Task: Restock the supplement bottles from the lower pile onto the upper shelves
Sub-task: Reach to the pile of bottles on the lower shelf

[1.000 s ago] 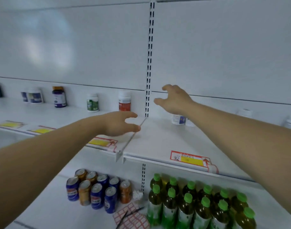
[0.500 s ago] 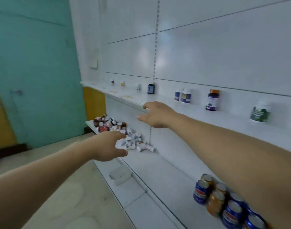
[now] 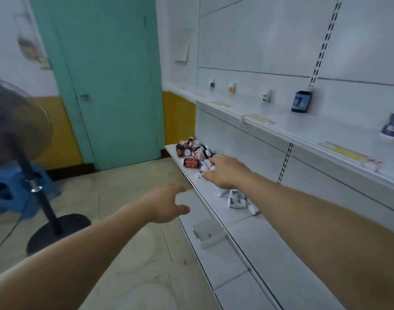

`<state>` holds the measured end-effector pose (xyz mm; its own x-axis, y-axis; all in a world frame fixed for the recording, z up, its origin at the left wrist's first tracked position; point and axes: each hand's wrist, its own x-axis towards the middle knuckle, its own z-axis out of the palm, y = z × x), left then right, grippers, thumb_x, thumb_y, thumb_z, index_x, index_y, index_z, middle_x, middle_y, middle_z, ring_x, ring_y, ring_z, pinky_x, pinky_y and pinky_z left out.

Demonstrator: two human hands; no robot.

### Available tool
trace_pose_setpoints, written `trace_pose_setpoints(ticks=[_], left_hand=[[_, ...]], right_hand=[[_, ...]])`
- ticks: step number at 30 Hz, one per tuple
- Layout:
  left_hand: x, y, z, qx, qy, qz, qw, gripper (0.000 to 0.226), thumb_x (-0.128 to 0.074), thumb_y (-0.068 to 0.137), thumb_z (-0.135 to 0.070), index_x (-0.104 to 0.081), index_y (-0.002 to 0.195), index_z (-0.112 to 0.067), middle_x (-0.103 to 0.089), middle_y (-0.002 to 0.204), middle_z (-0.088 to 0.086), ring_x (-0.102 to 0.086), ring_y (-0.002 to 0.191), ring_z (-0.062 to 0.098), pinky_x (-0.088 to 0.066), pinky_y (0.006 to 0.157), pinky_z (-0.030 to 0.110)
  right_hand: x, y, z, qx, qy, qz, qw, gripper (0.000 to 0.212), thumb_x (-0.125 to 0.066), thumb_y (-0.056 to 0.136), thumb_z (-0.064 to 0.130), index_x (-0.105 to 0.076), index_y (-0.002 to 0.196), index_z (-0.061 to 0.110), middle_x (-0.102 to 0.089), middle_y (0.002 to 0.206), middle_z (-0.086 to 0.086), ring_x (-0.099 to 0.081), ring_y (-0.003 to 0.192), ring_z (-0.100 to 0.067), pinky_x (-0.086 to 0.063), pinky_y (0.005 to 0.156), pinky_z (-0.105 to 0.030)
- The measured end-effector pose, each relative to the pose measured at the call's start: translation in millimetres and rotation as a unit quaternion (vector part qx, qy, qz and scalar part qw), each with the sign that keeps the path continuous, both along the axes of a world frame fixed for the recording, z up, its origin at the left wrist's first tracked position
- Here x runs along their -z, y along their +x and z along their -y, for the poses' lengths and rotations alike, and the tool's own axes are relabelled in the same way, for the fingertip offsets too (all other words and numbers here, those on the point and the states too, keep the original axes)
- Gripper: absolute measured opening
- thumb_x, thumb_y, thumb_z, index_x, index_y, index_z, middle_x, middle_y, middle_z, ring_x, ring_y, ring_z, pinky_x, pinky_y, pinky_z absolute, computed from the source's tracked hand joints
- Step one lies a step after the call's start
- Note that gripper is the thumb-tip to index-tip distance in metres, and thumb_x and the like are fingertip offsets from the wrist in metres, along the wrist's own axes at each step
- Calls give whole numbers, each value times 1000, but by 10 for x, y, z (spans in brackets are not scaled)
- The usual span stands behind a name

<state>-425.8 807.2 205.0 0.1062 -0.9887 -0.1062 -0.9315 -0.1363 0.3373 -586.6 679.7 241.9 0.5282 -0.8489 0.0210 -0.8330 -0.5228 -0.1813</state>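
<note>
— What was the room like?

— White shelving (image 3: 269, 130) ran along the right wall, with a teal door (image 3: 111, 81) at the far end and a pedestal fan (image 3: 19, 130) standing on the floor at the left.

— Where were the supplement bottles?

— Most lay jumbled in a pile (image 3: 194, 152) at the far end of the lower shelf (image 3: 243, 220). A red-labelled bottle (image 3: 191, 162) lay on its side at the pile's front edge, and a few white bottles (image 3: 236, 199) lay loose nearer the camera. On the upper shelf (image 3: 303, 130), a dark blue bottle (image 3: 300, 101) stood upright, with several smaller ones spaced well apart beyond it.

— And the hands?

— The right hand (image 3: 227, 173) was stretched over the near edge of the pile, fingers spread and relaxed, holding nothing; whether the fingertips touched a bottle could not be told. The left hand (image 3: 167, 204) hovered in front of the lower shelf, fingers loosely extended, also holding nothing.
</note>
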Motion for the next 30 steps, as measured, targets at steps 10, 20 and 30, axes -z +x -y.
trace_pose_setpoints(ticks=[10, 20, 30], left_hand=[[134, 1180, 1804, -19, 43, -26, 999, 66, -58, 85, -52, -34, 142, -28, -33, 150, -1, -40, 130, 22, -36, 105, 35], [1039, 2755, 3655, 53, 113, -58, 990, 68, -57, 87, -50, -33, 144, -23, -30, 151, 1, -31, 136, 22, -30, 110, 34], [1511, 3765, 5370, 90, 164, -68, 980, 69, -59, 86, -48, -32, 145, -22, -30, 151, 3, -34, 135, 24, -31, 106, 32]], right_hand=[[299, 1046, 1754, 24, 36, 10, 999, 77, -41, 77, 68, -37, 141, 26, -45, 142, -9, -49, 119, -33, -43, 85, -39], [1171, 2349, 3239, 102, 98, 31, 989, 64, -48, 83, 62, -42, 134, 24, -44, 140, -10, -50, 116, -31, -45, 90, -39], [1820, 3134, 4348, 170, 158, 28, 972, 61, -56, 80, 63, -48, 120, 17, -54, 122, -9, -53, 108, -30, -45, 90, -41]])
